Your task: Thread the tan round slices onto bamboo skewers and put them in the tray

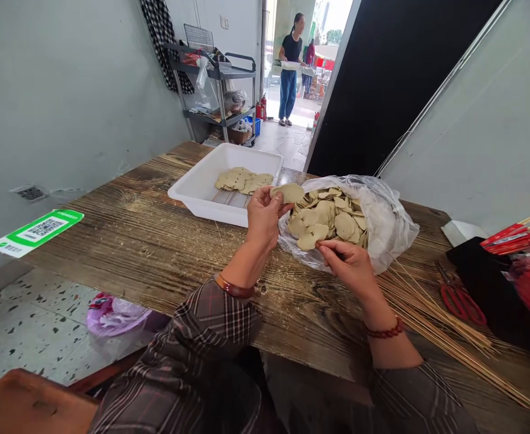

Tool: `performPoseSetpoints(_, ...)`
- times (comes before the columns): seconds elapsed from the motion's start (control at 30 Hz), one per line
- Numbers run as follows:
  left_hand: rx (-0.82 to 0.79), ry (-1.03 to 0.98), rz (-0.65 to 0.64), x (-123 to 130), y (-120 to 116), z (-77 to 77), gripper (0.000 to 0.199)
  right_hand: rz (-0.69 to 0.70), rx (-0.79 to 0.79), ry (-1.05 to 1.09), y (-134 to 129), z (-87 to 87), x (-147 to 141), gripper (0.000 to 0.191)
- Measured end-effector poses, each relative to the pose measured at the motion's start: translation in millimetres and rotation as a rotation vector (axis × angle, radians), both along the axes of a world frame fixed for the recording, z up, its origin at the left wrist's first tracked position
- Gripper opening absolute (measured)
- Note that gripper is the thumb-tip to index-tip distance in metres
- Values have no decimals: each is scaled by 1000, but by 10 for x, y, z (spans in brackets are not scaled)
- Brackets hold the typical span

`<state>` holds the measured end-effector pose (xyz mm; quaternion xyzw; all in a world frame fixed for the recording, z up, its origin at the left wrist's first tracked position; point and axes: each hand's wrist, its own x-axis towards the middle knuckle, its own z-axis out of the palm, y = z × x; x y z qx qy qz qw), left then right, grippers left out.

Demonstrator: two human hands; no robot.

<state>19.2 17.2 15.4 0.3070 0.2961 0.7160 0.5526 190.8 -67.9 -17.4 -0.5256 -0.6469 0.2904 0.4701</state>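
Note:
Flat, beige-green slices fill an open clear plastic bag (389, 220) on the wooden table. My left hand (265, 214), beside the bag's left edge, is closed on a slice (288, 193). At the front of the pile, my right hand (349, 262) pinches the edge of another slice (312, 236). Behind my left hand stands a white plastic tray (202, 202), with more slices (242, 180) lying in it and thin sticks beneath them.
Long thin sticks (450, 328) lie on the table (156, 253) at the right, near red-handled scissors (461, 301) and a black box (486, 283). A green-and-white code card (39, 231) is at the left edge. A person (291, 66) stands in the doorway beyond a cart (235, 73).

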Motion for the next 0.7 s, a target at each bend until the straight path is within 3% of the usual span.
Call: performPoseSetpoints(0.7, -40, -18, 12, -1, 14, -24, 13, -14, 9, -44, -8, -9, -13, 28)
